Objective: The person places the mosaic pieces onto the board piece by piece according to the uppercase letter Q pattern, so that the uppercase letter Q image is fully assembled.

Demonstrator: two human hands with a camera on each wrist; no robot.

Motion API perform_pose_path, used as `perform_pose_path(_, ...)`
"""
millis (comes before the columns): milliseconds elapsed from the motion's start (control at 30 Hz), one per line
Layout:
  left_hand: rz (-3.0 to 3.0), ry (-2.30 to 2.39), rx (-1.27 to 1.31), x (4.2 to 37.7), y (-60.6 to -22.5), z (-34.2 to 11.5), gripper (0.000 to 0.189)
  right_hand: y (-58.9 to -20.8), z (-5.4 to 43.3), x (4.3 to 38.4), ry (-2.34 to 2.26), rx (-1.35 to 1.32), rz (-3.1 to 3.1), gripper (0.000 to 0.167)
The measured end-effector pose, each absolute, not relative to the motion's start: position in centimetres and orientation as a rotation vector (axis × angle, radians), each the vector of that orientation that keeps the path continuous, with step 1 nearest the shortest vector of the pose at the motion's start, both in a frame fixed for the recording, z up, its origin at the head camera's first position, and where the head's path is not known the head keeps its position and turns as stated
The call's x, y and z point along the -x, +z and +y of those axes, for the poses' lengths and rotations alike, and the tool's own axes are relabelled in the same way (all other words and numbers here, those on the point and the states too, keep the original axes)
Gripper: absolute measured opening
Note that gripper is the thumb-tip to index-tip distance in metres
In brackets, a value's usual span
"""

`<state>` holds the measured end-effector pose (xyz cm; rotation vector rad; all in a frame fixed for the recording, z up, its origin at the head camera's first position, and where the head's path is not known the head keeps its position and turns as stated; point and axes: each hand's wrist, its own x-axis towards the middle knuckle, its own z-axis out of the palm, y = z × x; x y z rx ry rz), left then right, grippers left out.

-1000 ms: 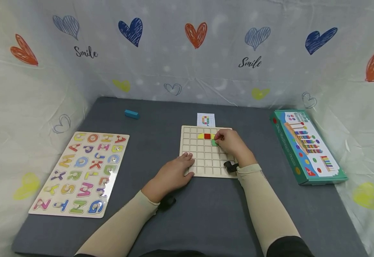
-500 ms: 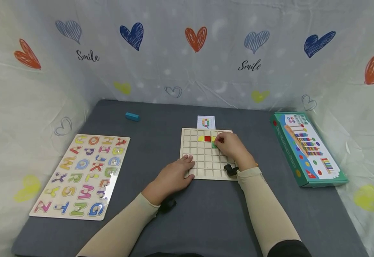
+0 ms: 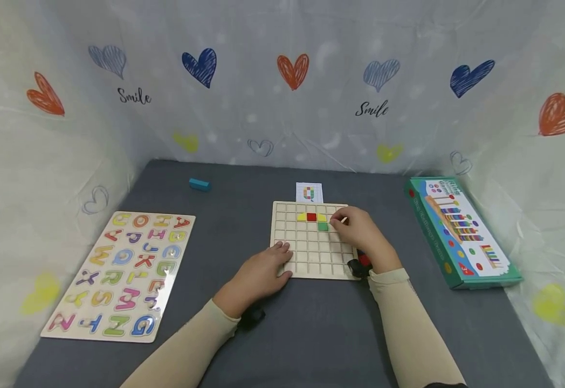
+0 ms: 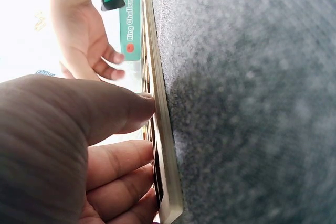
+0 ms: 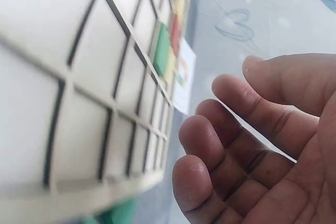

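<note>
On gridded board [image 3: 315, 257], green square [image 3: 323, 227], between hands [image 3: 258, 274] [image 3: 362, 233]

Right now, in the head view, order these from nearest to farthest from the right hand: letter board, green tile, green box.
1. Green tile, on the grid board, just left of the right hand
2. Green box, on the right side
3. Letter board, far left

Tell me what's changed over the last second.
The right hand has moved right, clear of the green tile and right yellow tile it partly covered; both now show on the board, and the hand holds nothing. Whether it gripped either earlier, I can't tell. Unchanged: left hand on the board, red tile, card.
</note>
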<state>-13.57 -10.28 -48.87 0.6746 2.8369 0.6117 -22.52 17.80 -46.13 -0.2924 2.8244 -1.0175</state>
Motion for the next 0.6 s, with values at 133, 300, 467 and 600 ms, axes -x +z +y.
perform_pose_path(133,2.840,0.618,-0.681,13.3,-49.0,-10.3,0.054,-45.7,19.5,21.1,-1.033,0.275,2.855,0.026)
perform_pose_path(300,2.841,0.623,-0.688,12.9,-49.2,-10.3,0.053,-45.9,22.0,19.8,-0.988,0.221,2.888,0.028)
perform_pose_path(467,2.856,0.613,-0.694,13.1,-49.1,-10.2,0.053,-46.1,23.9,19.3,-0.868,0.185,2.872,0.024)
perform_pose_path(600,2.861,0.610,-0.693,13.3,-48.8,-10.1,0.053,-46.5,24.7,18.9,-0.810,0.134,2.806,0.028)
